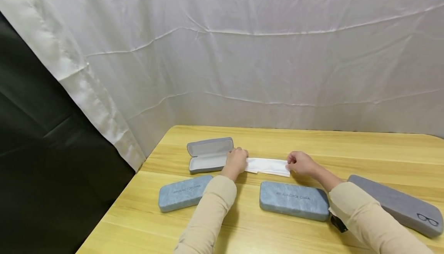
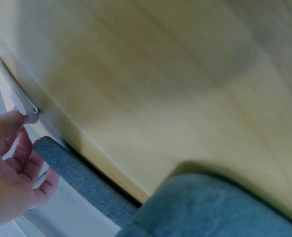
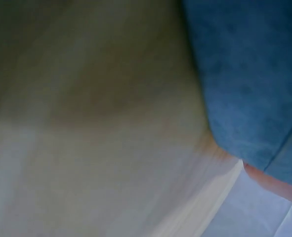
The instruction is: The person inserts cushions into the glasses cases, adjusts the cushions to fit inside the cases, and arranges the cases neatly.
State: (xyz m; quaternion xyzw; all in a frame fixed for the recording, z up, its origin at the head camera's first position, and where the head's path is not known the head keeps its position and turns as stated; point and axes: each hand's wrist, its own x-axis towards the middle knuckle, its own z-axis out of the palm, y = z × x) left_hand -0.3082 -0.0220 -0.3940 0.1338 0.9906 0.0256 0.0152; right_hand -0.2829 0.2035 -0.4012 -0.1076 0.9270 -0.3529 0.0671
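Observation:
A white folded cloth (image 1: 268, 165) stretches between both hands near the table's far side. My left hand (image 1: 236, 160) pinches its left end; in the left wrist view the thumb and fingers of the left hand (image 2: 10, 163) grip the folded cloth edge (image 2: 18, 96). At the right end, my right hand (image 1: 302, 163) pinches the cloth's corner with curled fingers. Just left of the left hand lies an open grey glasses case (image 1: 207, 163), pale inside, its lid tilted back. In the right wrist view only a sliver of the right hand (image 3: 276, 183) shows behind a blue case.
Two closed blue glasses cases lie nearer: one (image 1: 184, 193) beside the left forearm, another (image 1: 294, 201) between the forearms. A longer grey case (image 1: 399, 204) with a glasses emblem lies right. A small black object (image 1: 338, 224) is partly hidden by the right sleeve. White curtain (image 1: 260, 61) hangs behind.

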